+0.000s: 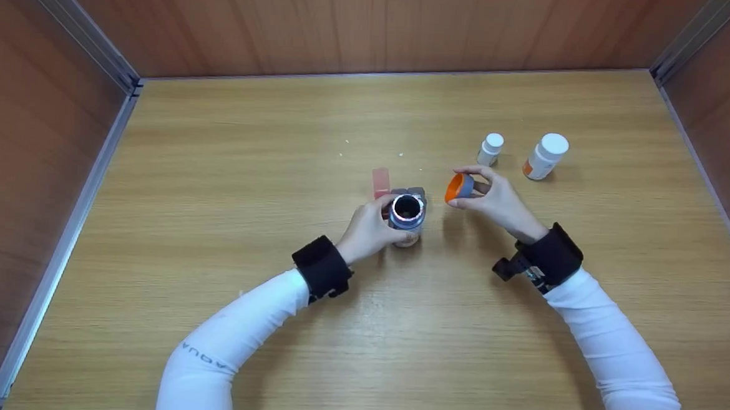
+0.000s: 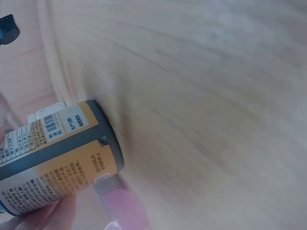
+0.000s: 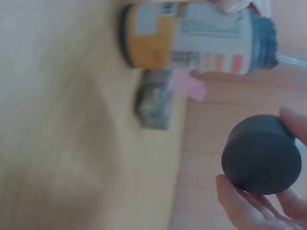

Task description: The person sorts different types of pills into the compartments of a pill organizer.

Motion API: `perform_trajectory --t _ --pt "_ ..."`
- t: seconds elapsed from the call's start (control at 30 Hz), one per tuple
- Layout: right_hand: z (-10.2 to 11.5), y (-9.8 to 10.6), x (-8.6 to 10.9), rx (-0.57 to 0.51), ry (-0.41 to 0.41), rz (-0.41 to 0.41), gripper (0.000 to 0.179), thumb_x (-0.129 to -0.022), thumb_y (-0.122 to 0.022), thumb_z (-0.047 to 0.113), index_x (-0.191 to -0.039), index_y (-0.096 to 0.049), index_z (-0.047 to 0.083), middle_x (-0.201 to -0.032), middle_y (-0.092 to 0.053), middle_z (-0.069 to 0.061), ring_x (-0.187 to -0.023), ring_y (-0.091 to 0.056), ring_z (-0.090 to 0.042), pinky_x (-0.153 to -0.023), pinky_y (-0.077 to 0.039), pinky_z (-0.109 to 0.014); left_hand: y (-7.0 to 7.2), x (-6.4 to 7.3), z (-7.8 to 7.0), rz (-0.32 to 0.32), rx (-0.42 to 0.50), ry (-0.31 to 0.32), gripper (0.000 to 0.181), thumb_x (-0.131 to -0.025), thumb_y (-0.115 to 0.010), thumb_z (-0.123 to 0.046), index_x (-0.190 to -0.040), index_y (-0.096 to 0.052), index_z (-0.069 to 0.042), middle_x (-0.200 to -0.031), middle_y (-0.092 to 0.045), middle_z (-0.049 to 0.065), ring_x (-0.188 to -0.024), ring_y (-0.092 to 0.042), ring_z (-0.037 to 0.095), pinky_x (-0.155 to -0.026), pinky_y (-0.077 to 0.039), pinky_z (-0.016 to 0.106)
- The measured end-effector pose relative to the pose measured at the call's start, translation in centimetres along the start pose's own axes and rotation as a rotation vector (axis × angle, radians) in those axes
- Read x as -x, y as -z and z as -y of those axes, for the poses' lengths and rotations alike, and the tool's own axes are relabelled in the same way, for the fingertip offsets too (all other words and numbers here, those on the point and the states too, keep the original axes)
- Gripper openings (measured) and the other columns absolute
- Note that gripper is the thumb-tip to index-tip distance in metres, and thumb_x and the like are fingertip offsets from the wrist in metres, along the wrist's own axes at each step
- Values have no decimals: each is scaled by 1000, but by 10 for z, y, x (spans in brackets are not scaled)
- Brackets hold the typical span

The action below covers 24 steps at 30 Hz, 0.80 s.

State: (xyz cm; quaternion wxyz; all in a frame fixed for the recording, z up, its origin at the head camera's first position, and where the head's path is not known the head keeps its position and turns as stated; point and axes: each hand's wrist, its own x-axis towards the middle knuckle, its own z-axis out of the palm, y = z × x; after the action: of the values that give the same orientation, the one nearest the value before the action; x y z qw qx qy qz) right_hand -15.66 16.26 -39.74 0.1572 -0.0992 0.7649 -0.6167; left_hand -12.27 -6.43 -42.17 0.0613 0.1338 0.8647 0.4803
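Note:
My left hand (image 1: 373, 227) grips an uncapped bottle (image 1: 408, 215) by its sides, fingers and thumb curled round it. The bottle's dark mouth faces up in the head view, and its orange, white and grey label (image 2: 72, 158) shows in the left wrist view. My right hand (image 1: 496, 199) pinches a cap (image 1: 461, 188) between thumb and fingers, off the table to the right of the bottle. This cap is grey outside and orange inside; its grey top (image 3: 264, 163) shows in the right wrist view. Partly hidden behind the bottle is a small grey box (image 3: 156, 105) with a raised pink flap (image 1: 381, 182).
A small white-capped bottle (image 1: 490, 149) and a larger white bottle (image 1: 545, 156) stand beyond my right hand. Several tiny white bits (image 1: 401, 154) lie on the wooden table (image 1: 247, 180). Wood panels (image 1: 362, 27) wall the back and both sides.

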Motion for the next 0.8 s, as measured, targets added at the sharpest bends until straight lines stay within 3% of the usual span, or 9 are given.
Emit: perform_trajectory --t 0.1,0.27,0.43,0.57,0.8 --pt "-13 8 -3 82 -92 -29 59 -75 -68 5 -125 -37 -5 -131 -37 -19 -117 -42 -31 -89 -42 -24 0 0 -1 -4 -4 8 60 -63 -78 -13 -115 -52 3 -111 -59 15 -102 -54 20 -89 -42 28" --pt "-30 18 -8 267 -176 -26 61 -75 -70 11 -126 -39 -4 -129 -40 -21 -118 -41 -31 -98 -34 -37 0 -1 -1 4 12 39 62 -63 -78 -14 -116 -51 2 -113 -58 14 -105 -53 20 -90 -41 27" --pt "-41 27 -7 320 -244 10 62 -75 -68 10 -126 -36 -6 -128 -40 -23 -116 -40 -31 -96 -32 -38 -2 -1 0 15 43 44 63 -63 -78 -14 -117 -50 3 -114 -57 14 -103 -54 20 -87 -43 25" --pt "-48 33 -5 351 -242 17 64 -75 -67 4 -126 -31 -8 -129 -37 -26 -119 -36 -34 -99 -29 -41 -1 0 0 15 46 39 62 -63 -78 -13 -116 -50 3 -114 -57 15 -103 -54 21 -88 -43 24" --pt "-48 38 -6 543 -181 -7 67 -74 -67 4 -127 -28 -10 -128 -34 -30 -120 -33 -40 -100 -25 -47 0 -1 0 6 28 23 62 -63 -78 -13 -116 -51 4 -113 -57 15 -104 -54 21 -88 -42 25"
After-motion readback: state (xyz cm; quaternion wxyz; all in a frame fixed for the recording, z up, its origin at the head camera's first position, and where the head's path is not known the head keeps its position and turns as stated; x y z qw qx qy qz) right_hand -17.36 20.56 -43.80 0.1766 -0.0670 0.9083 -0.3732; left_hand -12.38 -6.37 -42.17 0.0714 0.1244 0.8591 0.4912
